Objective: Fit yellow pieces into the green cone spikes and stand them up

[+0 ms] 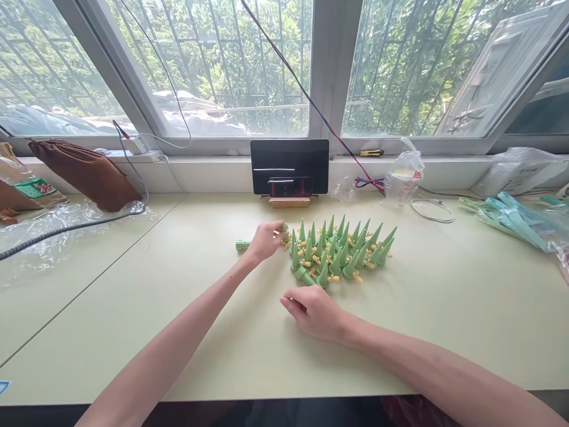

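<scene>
My left hand point(265, 240) is closed on a green cone-shaped piece point(285, 227), pinched upright at the left edge of a cluster. The cluster is made of many similar pointed green cones point(336, 261), standing close together with small yellow parts point(334, 278) showing among their bases. A green cylindrical piece point(306, 276) lies tilted at the cluster's front. Another green cylinder point(242, 245) lies left of my left hand, partly hidden behind it. My right hand point(316, 312) rests on the table just in front of the cones, fingers curled together, with nothing visible in them.
A black tablet point(290, 160) and a phone point(291, 187) stand upright at the back. A brown pouch point(86, 173) and plastic wrap point(53, 228) lie left. To the right are a bagged cup point(404, 175), a coiled white cable point(432, 210) and teal plastic straps point(515, 216).
</scene>
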`<state>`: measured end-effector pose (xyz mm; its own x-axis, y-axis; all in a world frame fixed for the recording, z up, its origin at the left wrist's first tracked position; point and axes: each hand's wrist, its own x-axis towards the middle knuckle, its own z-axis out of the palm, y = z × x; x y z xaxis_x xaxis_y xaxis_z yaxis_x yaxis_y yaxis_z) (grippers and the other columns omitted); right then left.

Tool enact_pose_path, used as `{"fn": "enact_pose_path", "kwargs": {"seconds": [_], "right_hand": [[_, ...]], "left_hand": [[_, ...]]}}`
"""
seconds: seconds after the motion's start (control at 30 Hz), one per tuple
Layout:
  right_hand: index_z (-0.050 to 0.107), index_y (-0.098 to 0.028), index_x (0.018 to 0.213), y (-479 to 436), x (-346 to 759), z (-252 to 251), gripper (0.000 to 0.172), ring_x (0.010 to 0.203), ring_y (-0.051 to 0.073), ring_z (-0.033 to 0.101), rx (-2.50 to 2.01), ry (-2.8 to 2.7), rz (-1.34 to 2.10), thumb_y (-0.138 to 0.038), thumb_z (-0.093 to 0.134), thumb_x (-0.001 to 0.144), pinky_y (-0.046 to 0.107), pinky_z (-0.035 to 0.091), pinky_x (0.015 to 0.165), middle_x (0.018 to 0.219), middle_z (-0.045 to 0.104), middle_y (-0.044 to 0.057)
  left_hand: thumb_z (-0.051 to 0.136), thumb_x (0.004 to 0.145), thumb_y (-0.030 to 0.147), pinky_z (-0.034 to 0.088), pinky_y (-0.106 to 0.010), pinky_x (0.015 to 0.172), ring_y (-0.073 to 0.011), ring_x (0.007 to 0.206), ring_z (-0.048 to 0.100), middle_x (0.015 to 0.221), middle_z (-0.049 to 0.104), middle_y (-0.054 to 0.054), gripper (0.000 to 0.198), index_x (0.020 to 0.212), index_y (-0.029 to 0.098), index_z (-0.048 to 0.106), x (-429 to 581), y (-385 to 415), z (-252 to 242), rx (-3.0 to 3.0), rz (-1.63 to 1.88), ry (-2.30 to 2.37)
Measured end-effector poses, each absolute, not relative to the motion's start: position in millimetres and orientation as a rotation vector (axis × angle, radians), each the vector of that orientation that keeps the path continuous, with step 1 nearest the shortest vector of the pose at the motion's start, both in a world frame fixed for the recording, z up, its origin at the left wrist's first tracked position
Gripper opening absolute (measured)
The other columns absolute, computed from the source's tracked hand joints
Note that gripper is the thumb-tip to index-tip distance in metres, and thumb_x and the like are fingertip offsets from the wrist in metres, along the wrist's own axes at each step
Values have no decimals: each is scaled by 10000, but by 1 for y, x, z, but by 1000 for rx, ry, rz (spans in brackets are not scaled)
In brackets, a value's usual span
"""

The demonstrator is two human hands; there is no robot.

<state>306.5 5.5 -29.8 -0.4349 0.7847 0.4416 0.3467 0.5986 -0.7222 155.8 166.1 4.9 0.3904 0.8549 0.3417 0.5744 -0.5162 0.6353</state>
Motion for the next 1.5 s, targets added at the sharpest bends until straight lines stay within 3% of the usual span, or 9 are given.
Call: {"fn": "enact_pose_path", "kwargs": {"seconds": [0.43, 0.73, 0.8, 0.93, 1.13, 1.5], "right_hand": [[310, -211, 682, 7, 307, -31, 304, 527, 91, 285, -922, -2048, 710, -207, 433, 959, 225, 248, 542, 572, 330, -66], [321, -209, 677, 7, 307, -31, 305, 524, 92, 276, -937, -2058, 722, -202, 450, 953, 222, 246, 537, 565, 318, -68], [329, -209, 670, 7, 307, -31, 310, 523, 94, 269, -945, -2068, 718, -203, 450, 955, 226, 247, 538, 562, 312, -68], [379, -204, 659, 7, 306, -32, 313, 526, 96, 288, -973, -2092, 694, -211, 457, 962, 230, 263, 549, 566, 338, -64], [459, -194, 675, 7, 306, -33, 301, 531, 98, 352, -996, -2124, 670, -218, 464, 975, 225, 295, 556, 574, 405, -54], [457, -194, 655, 6, 306, -31, 308, 527, 100, 330, -1039, -2185, 596, -188, 479, 963, 228, 299, 559, 569, 414, -51]], "left_hand": [[574, 865, 310, 571, -336, 744, -209, 790, 699, 810, 736, -42, 163, 769, 191, 631, 140, 144, 8, 2305, 776, 1199], [631, 842, 390, 569, -339, 727, -204, 767, 671, 899, 736, -55, 205, 881, 194, 675, 131, 136, 22, 2361, 751, 1222], [618, 844, 336, 565, -360, 778, -220, 851, 658, 1027, 735, -65, 229, 1016, 202, 688, 122, 136, 27, 2467, 769, 1218], [556, 858, 236, 500, -453, 972, -300, 1141, 554, 1170, 701, -89, 270, 1080, 204, 705, 101, 140, 27, 2679, 755, 1293], [543, 915, 369, 365, -560, 1095, -358, 1304, 461, 1379, 593, -108, 335, 1185, 248, 699, 93, 148, 8, 2761, 475, 1347], [496, 942, 312, 438, -477, 1011, -311, 1151, 587, 1175, 714, -85, 297, 1100, 283, 746, 91, 131, -4, 2666, 533, 1285]]}}
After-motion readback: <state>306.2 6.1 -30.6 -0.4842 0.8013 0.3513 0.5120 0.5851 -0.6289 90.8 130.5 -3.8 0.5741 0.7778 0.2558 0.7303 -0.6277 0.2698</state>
